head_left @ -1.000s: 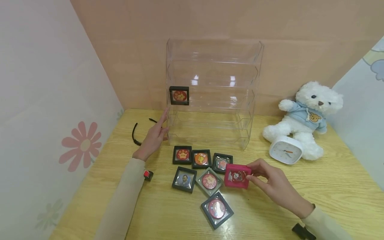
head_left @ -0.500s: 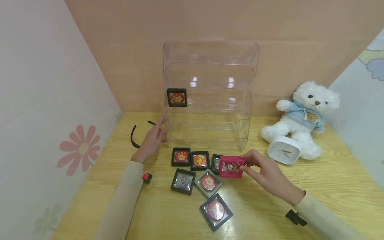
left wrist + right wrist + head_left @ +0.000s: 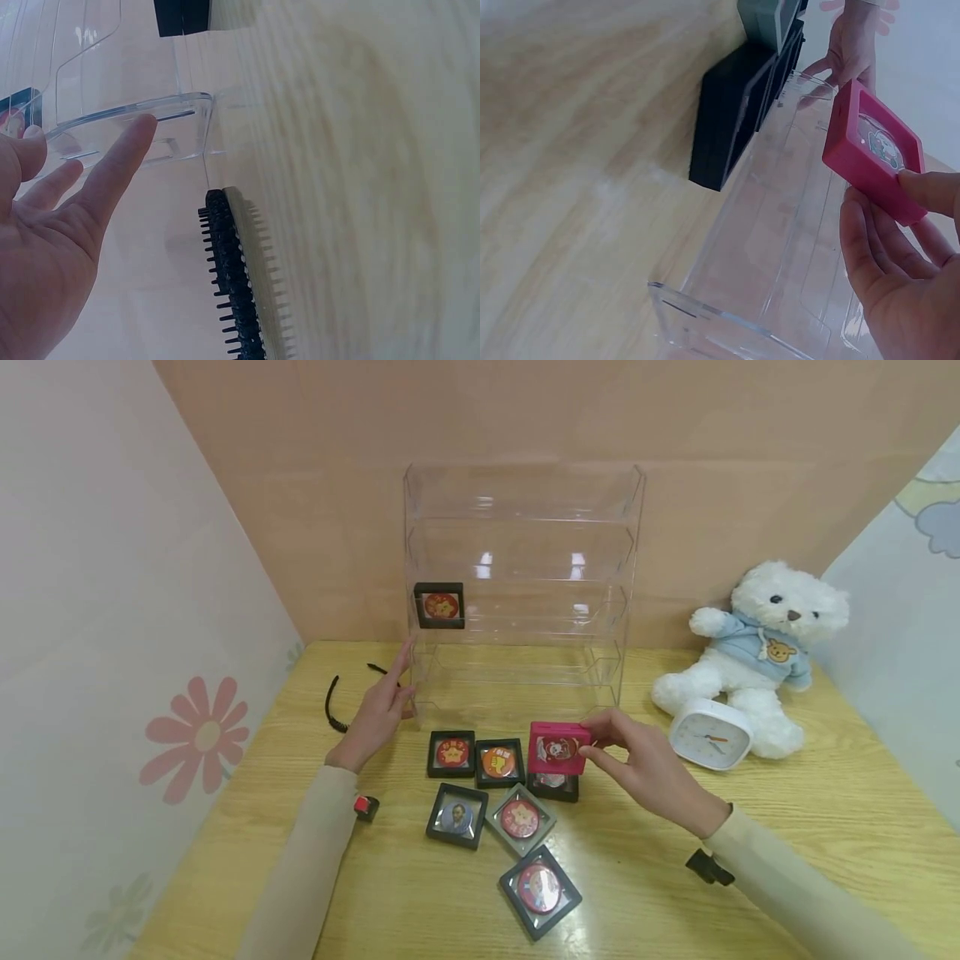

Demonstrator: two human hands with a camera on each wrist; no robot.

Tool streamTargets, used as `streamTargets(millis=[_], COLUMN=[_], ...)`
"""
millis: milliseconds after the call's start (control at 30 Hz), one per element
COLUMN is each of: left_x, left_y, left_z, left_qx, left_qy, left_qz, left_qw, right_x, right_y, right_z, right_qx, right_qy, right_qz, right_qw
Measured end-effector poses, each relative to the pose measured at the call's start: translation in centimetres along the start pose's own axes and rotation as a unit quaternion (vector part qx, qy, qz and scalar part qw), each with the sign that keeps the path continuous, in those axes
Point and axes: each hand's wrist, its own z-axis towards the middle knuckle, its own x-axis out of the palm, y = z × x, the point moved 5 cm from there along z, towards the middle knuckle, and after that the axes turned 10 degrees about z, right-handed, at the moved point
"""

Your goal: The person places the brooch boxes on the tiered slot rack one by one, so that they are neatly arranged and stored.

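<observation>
Six framed badges (image 3: 520, 818) lie on the table (image 3: 645, 902); above it, my right hand (image 3: 648, 768) pinches one pink case (image 3: 553, 750); my left hand (image 3: 374, 714), fingers extended, touches the clear rack (image 3: 525, 547), where I count one black-framed badge (image 3: 439, 606).

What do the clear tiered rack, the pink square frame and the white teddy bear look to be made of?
Clear tiered rack: probably acrylic or similar plastic, glossy; the peach wall shows through and bright reflections glint on it.
Pink square frame: likely rigid plastic, smooth; even colour and crisp edges.
White teddy bear: seemingly plush, matte; fluffy surface and fuzzy outline.
</observation>
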Motion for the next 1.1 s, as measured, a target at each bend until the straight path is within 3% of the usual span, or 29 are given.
streamTargets(millis=[300,567,1100], left_x=[-0.1,-0.1,-0.1], left_y=[-0.2,-0.1,0.0], left_z=[0.1,0.1,0.0], left_qx=[0.015,0.010,0.013], left_qy=[-0.003,-0.001,-0.004], left_qz=[0.011,0.012,0.009], left_qw=[0.9998,0.9999,0.9999], right_x=[0.3,0.4,-0.1], right_y=[0.1,-0.2,0.4], right_z=[2.3,3.9,7.4], right_qx=[0.000,-0.025,-0.029], right_qy=[-0.009,-0.011,-0.022], right_qz=[0.020,0.027,0.034], right_qw=[0.9998,0.9992,0.9988])
